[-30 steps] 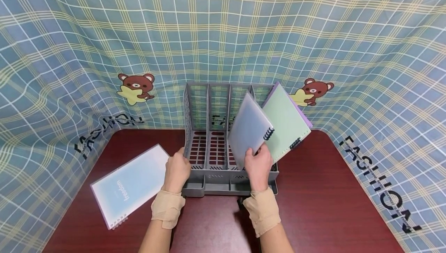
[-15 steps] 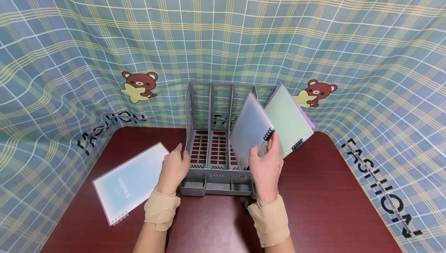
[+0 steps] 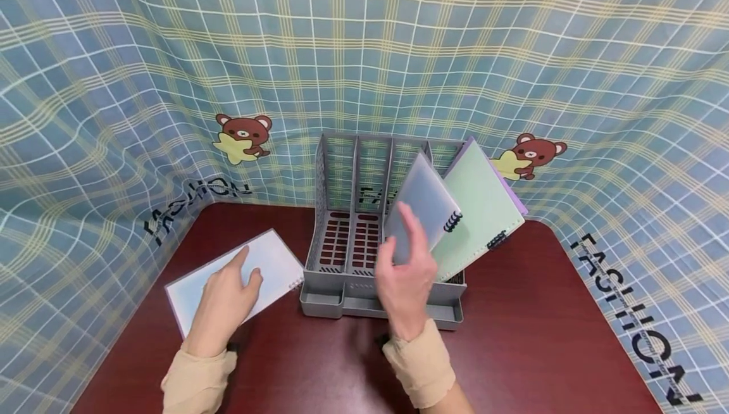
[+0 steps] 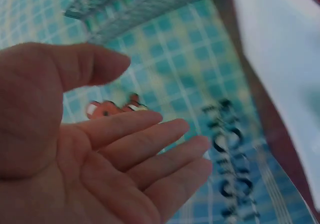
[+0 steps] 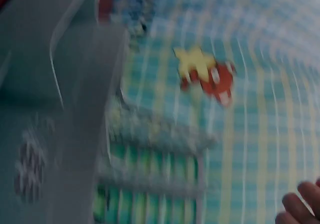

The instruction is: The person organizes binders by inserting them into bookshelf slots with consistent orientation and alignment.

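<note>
My left hand reaches over a light blue ring-bound notebook lying flat at the left, covering part of its cover. In the left wrist view the same hand shows an empty palm, thumb spread from straightened fingers. My right hand is raised before the grey file rack, its index finger extended and nothing in it. Behind that hand, a blue-grey notebook with black rings leans in the rack. Right of it, a pale green notebook stands tilted, with a purple one behind.
Dividers split the rack into several slots, and shallow trays run along its front. Dark red tabletop surrounds it. A plaid curtain with printed bears hangs close behind and on both sides.
My right hand has let go of the blue-grey notebook and drawn back leftward. My left hand has left the rack's left side and moved left over the light blue notebook.
</note>
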`<state>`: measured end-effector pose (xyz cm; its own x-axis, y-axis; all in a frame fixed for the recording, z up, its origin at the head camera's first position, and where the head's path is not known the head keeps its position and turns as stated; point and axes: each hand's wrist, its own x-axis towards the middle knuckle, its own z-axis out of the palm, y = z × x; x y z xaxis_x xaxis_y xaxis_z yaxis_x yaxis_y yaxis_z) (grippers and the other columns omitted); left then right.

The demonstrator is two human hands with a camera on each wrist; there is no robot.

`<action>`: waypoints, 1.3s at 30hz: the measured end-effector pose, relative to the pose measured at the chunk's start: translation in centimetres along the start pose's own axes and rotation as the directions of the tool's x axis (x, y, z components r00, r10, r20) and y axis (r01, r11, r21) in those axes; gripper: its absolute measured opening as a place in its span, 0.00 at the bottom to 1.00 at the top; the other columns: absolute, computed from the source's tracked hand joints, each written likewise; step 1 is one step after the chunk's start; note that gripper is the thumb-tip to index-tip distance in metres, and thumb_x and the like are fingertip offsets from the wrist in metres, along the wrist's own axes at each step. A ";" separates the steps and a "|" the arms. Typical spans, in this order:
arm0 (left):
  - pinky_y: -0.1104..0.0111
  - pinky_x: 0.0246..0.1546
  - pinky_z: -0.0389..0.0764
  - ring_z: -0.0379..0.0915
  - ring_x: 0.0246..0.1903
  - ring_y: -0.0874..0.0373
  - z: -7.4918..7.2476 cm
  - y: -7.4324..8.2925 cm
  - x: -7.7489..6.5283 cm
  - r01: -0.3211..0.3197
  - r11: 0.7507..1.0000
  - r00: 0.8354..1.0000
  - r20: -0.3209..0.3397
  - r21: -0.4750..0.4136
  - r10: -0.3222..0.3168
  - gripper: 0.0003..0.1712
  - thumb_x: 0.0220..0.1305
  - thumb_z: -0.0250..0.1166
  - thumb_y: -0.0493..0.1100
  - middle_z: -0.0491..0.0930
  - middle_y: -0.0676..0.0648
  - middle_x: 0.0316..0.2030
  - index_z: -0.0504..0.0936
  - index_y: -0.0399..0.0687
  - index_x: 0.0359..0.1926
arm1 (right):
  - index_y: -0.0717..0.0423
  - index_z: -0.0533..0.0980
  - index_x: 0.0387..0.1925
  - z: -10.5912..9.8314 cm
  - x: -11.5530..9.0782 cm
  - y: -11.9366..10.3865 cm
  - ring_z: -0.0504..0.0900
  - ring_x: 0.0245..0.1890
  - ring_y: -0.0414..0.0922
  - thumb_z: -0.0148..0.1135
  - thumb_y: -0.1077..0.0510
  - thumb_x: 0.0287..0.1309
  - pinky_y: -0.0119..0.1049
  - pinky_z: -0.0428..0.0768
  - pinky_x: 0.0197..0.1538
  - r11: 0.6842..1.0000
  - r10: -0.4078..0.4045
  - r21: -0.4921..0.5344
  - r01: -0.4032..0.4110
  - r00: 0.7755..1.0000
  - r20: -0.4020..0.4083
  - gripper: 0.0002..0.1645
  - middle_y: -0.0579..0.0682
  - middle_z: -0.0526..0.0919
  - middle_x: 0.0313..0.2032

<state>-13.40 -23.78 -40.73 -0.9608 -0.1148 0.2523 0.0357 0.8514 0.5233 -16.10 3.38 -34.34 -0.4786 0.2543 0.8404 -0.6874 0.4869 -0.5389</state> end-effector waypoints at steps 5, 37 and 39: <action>0.36 0.61 0.61 0.55 0.65 0.26 -0.1 -3.3 -1.7 -0.013 0.999 0.995 0.098 0.037 0.009 0.38 0.64 0.63 0.45 0.61 0.23 0.66 0.64 0.24 0.68 | 0.64 0.76 0.58 3.5 -3.7 0.6 0.85 0.39 0.41 0.54 0.75 0.49 0.28 0.81 0.45 0.974 -0.191 0.185 0.130 0.912 0.363 0.31 0.57 0.85 0.49; 0.62 0.30 0.76 0.74 0.24 0.62 0.3 -10.5 -2.6 -0.072 0.990 0.963 0.268 0.123 0.036 0.14 0.51 0.64 0.40 0.81 0.56 0.24 0.90 0.52 0.40 | 0.41 0.79 0.38 14.4 -16.6 0.5 0.76 0.40 0.43 0.72 0.51 0.42 0.37 0.70 0.39 0.839 -0.007 -0.224 0.495 0.422 0.907 0.18 0.42 0.79 0.39; 0.66 0.23 0.69 0.62 0.17 0.66 -0.2 -10.3 -2.9 -0.060 0.991 0.967 0.254 0.118 0.029 0.14 0.52 0.62 0.38 0.71 0.61 0.14 0.90 0.56 0.37 | 0.39 0.81 0.37 14.6 -16.5 0.4 0.76 0.39 0.43 0.70 0.53 0.45 0.36 0.68 0.37 0.838 -0.017 -0.230 0.495 0.445 0.895 0.14 0.39 0.82 0.37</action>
<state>-10.96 -32.31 -46.72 -0.9977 0.0435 0.0522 0.0611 0.9113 0.4072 -16.44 -12.82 -49.27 -0.6901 -0.6434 0.3313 -0.6875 0.7258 -0.0225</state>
